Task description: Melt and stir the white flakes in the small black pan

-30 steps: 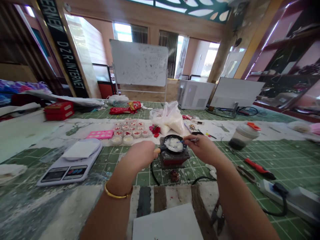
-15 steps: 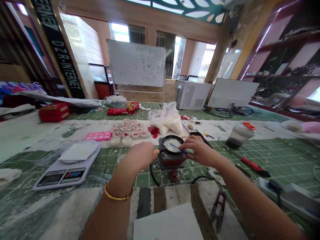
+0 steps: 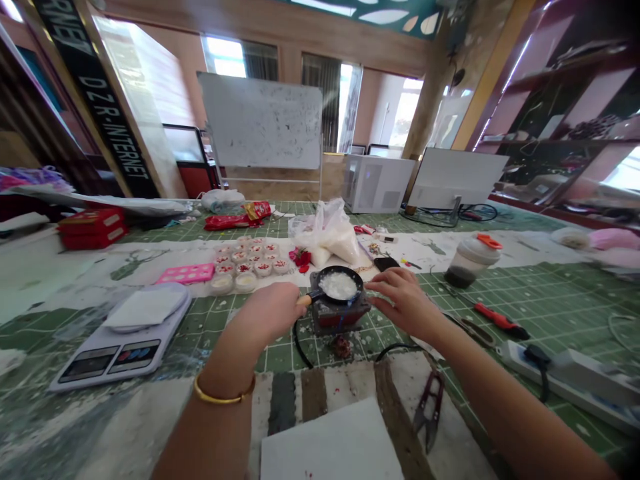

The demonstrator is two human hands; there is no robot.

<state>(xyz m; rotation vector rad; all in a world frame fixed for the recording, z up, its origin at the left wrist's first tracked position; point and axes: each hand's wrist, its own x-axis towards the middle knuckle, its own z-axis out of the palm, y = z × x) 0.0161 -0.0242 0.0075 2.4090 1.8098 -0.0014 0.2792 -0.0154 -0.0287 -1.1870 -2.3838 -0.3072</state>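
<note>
One small black frying pan (image 3: 345,302), white lumpy contents (image 3: 339,287) inside, sits on a red-sided burner (image 3: 327,321) on the green-gridded counter (image 3: 565,313). Left hand (image 3: 274,308) closed around its tan-ended handle (image 3: 303,301). Right hand (image 3: 400,300) loosely open, fingers apart beside the right rim; contact unclear.

- Blocked behind the frying pan (image 3: 359,288) by a plastic bag (image 3: 345,243).
- Hemmed in leftward by the left hand (image 3: 273,307) and filled cups (image 3: 245,285).
- Narrowed in front by a black cable (image 3: 396,347).
- Passable right of the shaker bottle (image 3: 467,267), over green mat (image 3: 560,293).
</note>
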